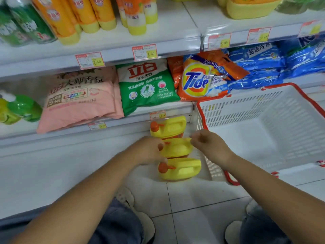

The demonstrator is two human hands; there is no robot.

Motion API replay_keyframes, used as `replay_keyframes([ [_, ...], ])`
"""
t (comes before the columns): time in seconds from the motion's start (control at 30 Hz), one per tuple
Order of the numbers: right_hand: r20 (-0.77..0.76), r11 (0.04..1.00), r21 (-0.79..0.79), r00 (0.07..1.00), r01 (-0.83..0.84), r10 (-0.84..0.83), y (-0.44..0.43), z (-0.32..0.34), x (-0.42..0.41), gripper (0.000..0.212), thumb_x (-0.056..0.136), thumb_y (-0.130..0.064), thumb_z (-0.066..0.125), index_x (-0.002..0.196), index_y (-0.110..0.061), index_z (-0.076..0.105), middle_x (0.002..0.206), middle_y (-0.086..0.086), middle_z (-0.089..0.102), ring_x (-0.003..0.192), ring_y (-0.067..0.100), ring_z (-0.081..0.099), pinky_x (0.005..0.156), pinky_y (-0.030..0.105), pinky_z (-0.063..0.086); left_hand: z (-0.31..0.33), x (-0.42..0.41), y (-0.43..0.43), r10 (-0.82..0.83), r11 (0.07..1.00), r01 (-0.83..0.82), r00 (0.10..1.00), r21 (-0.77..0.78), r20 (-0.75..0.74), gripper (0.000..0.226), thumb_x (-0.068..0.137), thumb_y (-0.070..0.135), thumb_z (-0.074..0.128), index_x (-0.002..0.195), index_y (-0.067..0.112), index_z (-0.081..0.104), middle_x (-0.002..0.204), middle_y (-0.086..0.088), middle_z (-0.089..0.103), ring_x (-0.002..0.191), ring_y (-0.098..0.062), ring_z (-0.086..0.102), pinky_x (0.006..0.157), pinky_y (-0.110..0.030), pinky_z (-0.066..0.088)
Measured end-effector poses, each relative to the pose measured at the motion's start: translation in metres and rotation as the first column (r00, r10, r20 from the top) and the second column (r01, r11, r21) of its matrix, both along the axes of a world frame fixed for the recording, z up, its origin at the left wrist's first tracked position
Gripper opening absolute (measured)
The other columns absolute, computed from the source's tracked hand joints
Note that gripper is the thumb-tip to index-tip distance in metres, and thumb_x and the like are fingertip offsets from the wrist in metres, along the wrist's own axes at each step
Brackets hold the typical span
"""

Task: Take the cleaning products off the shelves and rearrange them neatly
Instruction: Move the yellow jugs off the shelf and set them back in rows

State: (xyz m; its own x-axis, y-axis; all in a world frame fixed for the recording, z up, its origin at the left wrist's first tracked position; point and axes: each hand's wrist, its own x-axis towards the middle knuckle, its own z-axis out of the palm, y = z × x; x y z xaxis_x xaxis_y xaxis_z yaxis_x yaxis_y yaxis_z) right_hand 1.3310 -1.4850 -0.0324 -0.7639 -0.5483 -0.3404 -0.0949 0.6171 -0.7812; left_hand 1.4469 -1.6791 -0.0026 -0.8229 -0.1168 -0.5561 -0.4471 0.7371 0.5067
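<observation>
Three yellow jugs with orange caps stand in a row low down, in front of the shelf that carries the bags, and just left of a white basket point(246, 106) with a red rim. The far jug point(168, 127) is next to the shelf edge, the middle jug point(177, 147) is behind it toward the person, and the near jug point(182, 169) is the closest. All three have the cap on the left. It is not clear if they stand on the tiled floor point(193, 199) or on the lowest shelf board. The left hand point(149, 148) holds the middle jug at its cap side, with the fingers curled around that end. The right hand point(209, 145) is at the other side of the same jug; its fingers are curled and the fingertips meet the far right corner of the jug, but one cannot tell if they really pinch it. On the shelf behind lie a pink bag point(79, 99), a green and white bag point(146, 85), a Tide bag point(198, 81) and, far right, blue bags point(260, 67). On the shelf above stand orange bottles point(84, 13) with yellow bases and, at the left, green bottles point(22, 23). Red and yellow price tags point(89, 59) are fixed on the shelf edges.
</observation>
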Motion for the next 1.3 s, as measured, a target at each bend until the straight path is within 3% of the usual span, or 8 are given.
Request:
replay_keyframes([
  [0.13,-0.008,0.932,-0.32,0.984,0.169,-0.181,-0.017,0.056,-0.025,0.015,0.092,-0.012,0.065,0.089,-0.026,0.069,0.092,0.007,0.074,0.093,0.025,0.069,0.088,0.044,0.051,0.059,-0.038,-0.016,0.113,0.985,-0.162,0.875,-0.063,-0.471,0.034,0.087,0.03,0.071,0.12,0.027,0.065,0.109,0.008,0.067,0.09,-0.005,0.063,0.084,-0.031,0.054],
  [0.27,-0.07,0.827,-0.521,0.954,0.213,-0.29,-0.036,0.111,-0.065,0.017,0.093,-0.006,0.059,0.092,-0.021,0.068,0.09,0.004,0.074,0.093,0.019,0.07,0.091,0.043,0.055,0.096,-0.097,-0.036,-0.084,0.951,-0.174,0.649,-0.255,-0.756,0.041,0.091,0.027,0.067,0.131,0.023,0.059,0.131,0.003,0.056,0.119,-0.015,0.052,0.101,-0.031,0.042],
  [0.4,-0.207,0.778,-0.61,0.918,0.149,-0.338,-0.066,0.159,-0.125,0.022,0.097,-0.009,0.056,0.112,-0.023,0.062,0.104,0.0,0.072,0.095,0.007,0.066,0.088,0.028,0.054,0.116,-0.164,-0.073,-0.247,0.82,-0.273,0.623,-0.502,-0.742,0.055,0.093,0.039,0.062,0.144,0.024,0.047,0.15,0.0,0.042,0.137,-0.02,0.037,0.108,-0.036,0.034],
  [0.57,-0.406,0.828,-0.561,0.868,0.01,-0.286,-0.114,0.189,-0.203,0.042,0.099,-0.009,0.055,0.14,-0.016,0.05,0.129,-0.002,0.06,0.11,0.0,0.058,0.084,0.001,0.042,0.102,-0.219,-0.114,-0.302,0.755,-0.205,0.734,-0.622,-0.608,0.07,0.093,0.068,0.04,0.15,0.027,0.038,0.159,0.002,0.032,0.145,-0.015,0.032,0.111,-0.032,0.035],
  [0.7,-0.432,0.929,-0.368,0.882,0.019,-0.189,-0.157,0.192,-0.265,0.055,0.098,-0.025,0.059,0.149,-0.015,0.038,0.125,-0.005,0.051,0.125,0.015,0.049,0.098,0.028,0.04,0.083,-0.231,-0.122,-0.384,0.653,-0.314,0.647,-0.689,-0.658,0.067,0.091,0.071,0.031,0.125,0.025,0.067,0.131,0.002,0.065,0.119,-0.013,0.062,0.086,-0.029,0.055],
  [0.87,-0.294,0.946,-0.317,0.941,0.07,-0.168,-0.202,0.181,-0.318,0.044,0.098,-0.028,0.062,0.135,-0.009,0.052,0.121,0.004,0.058,0.115,0.026,0.055,0.093,0.029,0.04,0.07,-0.236,-0.125,-0.434,0.623,-0.391,0.548,-0.678,-0.715,0.063,0.089,0.068,0.039,0.116,0.022,0.073,0.124,0.002,0.069,0.114,-0.013,0.066,0.083,-0.032,0.057],
  [1.17,-0.199,0.844,-0.472,0.902,0.254,-0.383,-0.248,0.165,-0.38,0.092,0.088,-0.033,0.073,0.156,-0.018,0.013,0.154,0.007,0.037,0.137,0.028,0.041,0.108,0.035,0.034,0.069,-0.234,-0.124,-0.427,0.626,-0.419,0.521,-0.658,-0.739,0.061,0.09,0.068,0.043,0.116,0.021,0.072,0.125,0.001,0.068,0.116,-0.014,0.065,0.083,-0.037,0.059],
  [1.3,-0.253,0.861,-0.418,0.874,0.289,-0.416,-0.243,0.161,-0.387,0.08,0.085,-0.039,0.073,0.148,-0.015,0.029,0.147,0.009,0.043,0.131,0.032,0.046,0.098,0.035,0.041,0.071,-0.233,-0.124,-0.423,0.605,-0.425,0.545,-0.674,-0.724,0.061,0.09,0.069,0.042,0.117,0.022,0.071,0.127,0.003,0.067,0.117,-0.013,0.064,0.085,-0.035,0.058],
])
